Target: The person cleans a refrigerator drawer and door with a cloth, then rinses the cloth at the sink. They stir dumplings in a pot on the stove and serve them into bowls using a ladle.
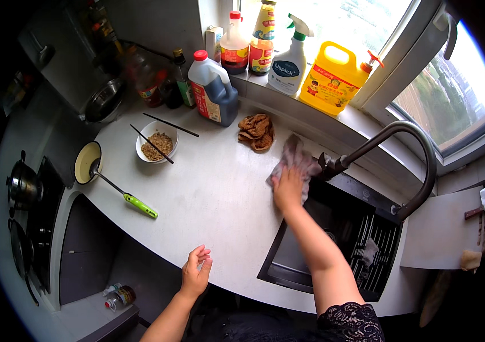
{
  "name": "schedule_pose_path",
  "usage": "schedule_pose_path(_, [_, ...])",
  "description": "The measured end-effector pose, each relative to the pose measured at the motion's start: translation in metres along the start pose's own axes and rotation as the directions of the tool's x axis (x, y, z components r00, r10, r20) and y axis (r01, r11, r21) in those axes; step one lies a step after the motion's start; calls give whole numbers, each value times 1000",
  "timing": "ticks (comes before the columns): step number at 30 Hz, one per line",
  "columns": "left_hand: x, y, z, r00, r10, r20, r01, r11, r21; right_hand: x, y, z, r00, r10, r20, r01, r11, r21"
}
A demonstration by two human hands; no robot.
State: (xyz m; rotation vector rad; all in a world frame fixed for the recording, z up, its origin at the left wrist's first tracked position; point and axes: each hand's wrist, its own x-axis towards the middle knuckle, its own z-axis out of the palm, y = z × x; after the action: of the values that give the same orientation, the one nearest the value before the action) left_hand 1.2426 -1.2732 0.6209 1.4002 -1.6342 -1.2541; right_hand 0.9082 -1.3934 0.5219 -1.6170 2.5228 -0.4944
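My right hand (288, 185) presses on a crumpled greyish-pink cloth (292, 153) on the white counter, beside the far left corner of the black sink (277, 272). Its fingers lie over the fabric and are partly lost in its folds. Over the counter's front edge, my left hand (195, 272) is held with loosely bent fingers, and it has nothing in it. A bunched brown cloth (256, 132) lies on the counter, a little beyond and left of the cloth under my right hand.
A dark curved faucet (408, 128) arches over the sink's right side. A white bowl (154, 126) of crumbly brown food, chopsticks (182, 129) and a green-handled utensil (140, 205) in a cream bowl (85, 154) are at left. A large sauce jug (214, 91) stands behind; several bottles line the sill.
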Motion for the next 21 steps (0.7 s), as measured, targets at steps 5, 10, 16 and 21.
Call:
schedule_pose_path(5, [-17,14,-3,997,80,22,-80,996,36,-115,-44,-11,972,-230,45,227,972,58])
schedule_pose_path(10, [-13,43,-38,960,279,1,-273,941,200,-25,-34,-19,984,-142,-106,153,983,106])
schedule_pose_path(16, [-40,21,-148,954,246,-172,-199,948,250,-56,-148,-69,888,-405,-220,439,887,142])
schedule_pose_path(21, [-65,-32,-303,900,223,-374,-110,947,302,-161,-325,-61,783,-602,-153,588,638,497])
